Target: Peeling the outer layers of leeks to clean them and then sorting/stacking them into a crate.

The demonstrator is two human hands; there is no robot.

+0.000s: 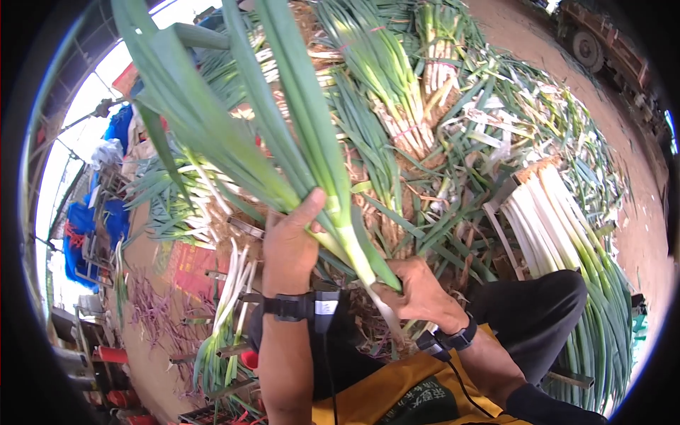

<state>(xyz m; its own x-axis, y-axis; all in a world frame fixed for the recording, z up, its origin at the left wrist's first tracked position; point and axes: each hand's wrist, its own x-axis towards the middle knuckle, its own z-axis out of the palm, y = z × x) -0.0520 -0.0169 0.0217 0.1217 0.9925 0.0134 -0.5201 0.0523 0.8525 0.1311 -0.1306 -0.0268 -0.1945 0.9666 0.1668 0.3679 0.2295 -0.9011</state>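
Note:
My left hand (292, 244) is closed round large green onions (345, 230), their long green leaves rising toward the upper left. My right hand (423, 297) is closed lower down, at the white lower stalk, with a strip of green leaf (379, 262) running into its fingers. The white end slants down below my right hand toward my lap. Whether one stalk or two are in my grip I cannot tell. To the right of my knee lies a thick row of trimmed green onions (549, 227), white ends up and leaves hanging down.
Tied bundles of green onions (404, 106) lie ahead, with stripped leaves (496, 127) heaped around them. Loose green onions (205, 191) lie on the left, near a red sheet (195, 269) and scattered purple ties (152, 308). A wheeled vehicle (588, 49) stands at the far right.

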